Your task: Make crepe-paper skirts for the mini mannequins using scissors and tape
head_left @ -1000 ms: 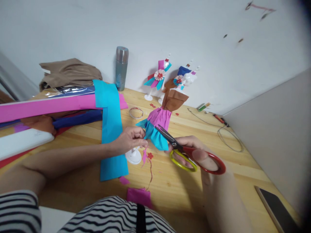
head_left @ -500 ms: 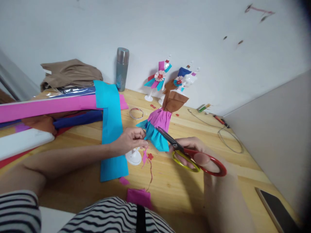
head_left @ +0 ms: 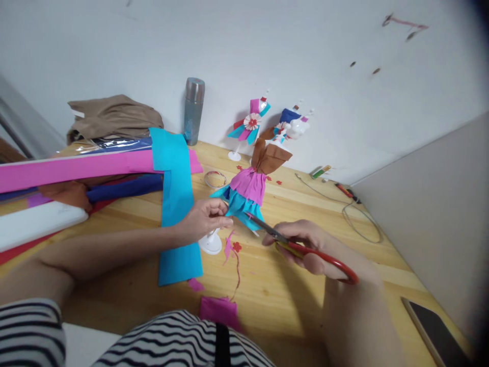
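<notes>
A small mannequin on a white stand (head_left: pixel 210 243) wears a crepe-paper dress (head_left: pixel 250 186) with a brown top, a pink middle and a teal hem. My left hand (head_left: pixel 204 218) pinches the teal hem at its left edge. My right hand (head_left: pixel 311 244) grips red-and-yellow scissors (head_left: pixel 301 250). Their blades are closed and lie against the teal hem's lower right edge.
A long teal paper strip (head_left: pixel 174 204) lies left of the stand, over pink, blue and white rolls (head_left: pixel 76 171). Two dressed mannequins (head_left: pixel 250 125) and a steel flask (head_left: pixel 193 109) stand by the wall. Pink scraps (head_left: pixel 217 308), a wire (head_left: pixel 359 224) and a phone (head_left: pixel 435 331) lie on the wooden table (head_left: pixel 286 295).
The scissors have closed and dropped from across the teal skirt to its lower edge. The dress has turned slightly and its hem looks narrower. My left hand has stayed put.
</notes>
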Tool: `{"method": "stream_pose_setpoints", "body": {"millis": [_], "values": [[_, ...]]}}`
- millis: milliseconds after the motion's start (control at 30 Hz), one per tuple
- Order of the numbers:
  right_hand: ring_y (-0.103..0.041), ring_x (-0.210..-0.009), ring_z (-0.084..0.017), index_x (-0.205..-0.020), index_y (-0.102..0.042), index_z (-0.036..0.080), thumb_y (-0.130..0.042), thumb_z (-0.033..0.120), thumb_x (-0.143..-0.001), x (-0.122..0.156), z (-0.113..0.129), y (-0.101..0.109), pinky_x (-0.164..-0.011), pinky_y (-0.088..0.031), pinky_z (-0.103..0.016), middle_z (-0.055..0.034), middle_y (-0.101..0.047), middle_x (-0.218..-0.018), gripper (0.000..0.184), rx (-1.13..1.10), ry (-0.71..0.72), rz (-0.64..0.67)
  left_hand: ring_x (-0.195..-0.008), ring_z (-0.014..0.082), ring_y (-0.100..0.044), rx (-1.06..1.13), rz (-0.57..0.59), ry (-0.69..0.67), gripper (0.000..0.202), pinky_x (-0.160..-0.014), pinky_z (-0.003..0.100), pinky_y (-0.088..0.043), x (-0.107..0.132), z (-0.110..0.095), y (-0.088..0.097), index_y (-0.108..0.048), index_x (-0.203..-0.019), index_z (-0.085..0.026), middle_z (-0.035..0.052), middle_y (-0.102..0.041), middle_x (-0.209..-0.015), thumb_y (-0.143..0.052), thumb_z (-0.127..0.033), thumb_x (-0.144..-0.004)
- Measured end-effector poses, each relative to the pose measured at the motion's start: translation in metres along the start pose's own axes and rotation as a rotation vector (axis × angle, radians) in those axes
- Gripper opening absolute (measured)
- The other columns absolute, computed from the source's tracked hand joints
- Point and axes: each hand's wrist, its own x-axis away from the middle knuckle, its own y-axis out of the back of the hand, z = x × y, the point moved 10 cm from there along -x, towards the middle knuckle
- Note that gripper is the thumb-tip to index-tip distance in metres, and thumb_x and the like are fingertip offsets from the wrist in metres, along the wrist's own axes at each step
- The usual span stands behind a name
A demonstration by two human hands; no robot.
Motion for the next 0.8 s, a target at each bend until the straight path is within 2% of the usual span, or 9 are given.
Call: {"method": "stream_pose_setpoints", "body": {"millis": [167,333,533,800], "values": [[-0.042,-0.053,-0.011,-0.1,-0.063,0.012,-0.043,0.081,-0.072,0.007,0.003,0.011,-0.047,-0.034,-0.025,-0.0008,-0.047,-0.064,0.076,0.03,0.05,0.01,-0.043,0.0047,-0.043,0.0,0.01,0.009,0.026,-0.045,0.018,-0.031,0.0,0.001,-0.001,-0.046,-0.067,-0.016,-0.0068,-0.05,-0.051,-0.068,-0.03,-0.07],[-0.041,-0.055,-0.011,-0.106,-0.062,0.012,-0.041,0.081,-0.072,0.01,-0.009,0.014,-0.048,-0.033,-0.024,-0.0008,-0.046,-0.067,0.08,0.005,0.02,0.005,-0.044,0.0044,-0.041,0.0,0.04,-0.009,0.028,-0.046,0.018,-0.03,0.001,0.003,-0.004,-0.045,-0.066,-0.017,-0.0082,-0.045,-0.049,-0.068,-0.03,-0.071],[-0.038,-0.055,-0.011,-0.107,-0.062,0.011,-0.045,0.079,-0.073,0.006,-0.01,0.011,-0.047,-0.03,-0.024,0.0001,-0.045,-0.066,0.079,-0.019,0.018,-0.005,-0.05,0.0038,-0.037,-0.017,0.042,-0.025,0.033,-0.049,0.019,-0.029,0.0,-0.001,-0.005,-0.041,-0.061,-0.016,-0.0081,-0.037,-0.056,-0.07,-0.029,-0.069],[-0.038,-0.053,-0.01,-0.104,-0.064,0.011,-0.047,0.078,-0.072,0.001,-0.009,0.006,-0.046,-0.029,-0.024,0.001,-0.045,-0.063,0.076,-0.054,-0.009,0.012,-0.061,0.0061,-0.04,-0.064,0.019,-0.062,0.03,-0.056,0.02,-0.034,0.001,-0.003,-0.004,-0.046,-0.064,-0.015,-0.005,-0.041,-0.065,-0.071,-0.03,-0.068]]}}
